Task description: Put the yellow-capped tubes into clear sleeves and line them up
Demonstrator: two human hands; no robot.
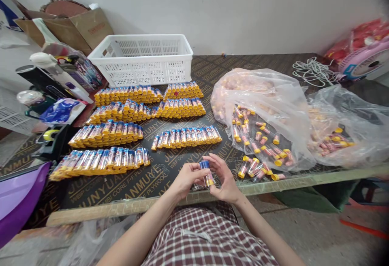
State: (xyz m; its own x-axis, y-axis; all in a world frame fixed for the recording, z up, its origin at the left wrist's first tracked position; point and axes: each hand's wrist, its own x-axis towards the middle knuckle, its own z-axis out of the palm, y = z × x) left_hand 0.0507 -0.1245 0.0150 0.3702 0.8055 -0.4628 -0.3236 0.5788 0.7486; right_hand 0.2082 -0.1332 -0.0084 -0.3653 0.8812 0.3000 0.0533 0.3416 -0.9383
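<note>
Close to the table's front edge, a small clear tube [208, 173] with a blue cap and a yellow end stands nearly upright between my two hands. My left hand [186, 178] grips it from the left, thumb across its side. From the right, my right hand [225, 180] holds it with the thumb near the yellow end and the fingers by the blue cap. Loose pink-filled tubes with yellow ends [255, 168] lie right of my hands. Beyond my left hand, a row of blue-capped tubes [187, 137] lies side by side.
Stacked tubes [100, 160] fill the left side, before a white plastic crate [142, 71]. A big clear bag [261, 92] of tubes and a smaller bag [346, 124] lie right. A tape dispenser [54, 140], purple bin [21, 201], cable [314, 71] and pink fan [364, 61] stand around.
</note>
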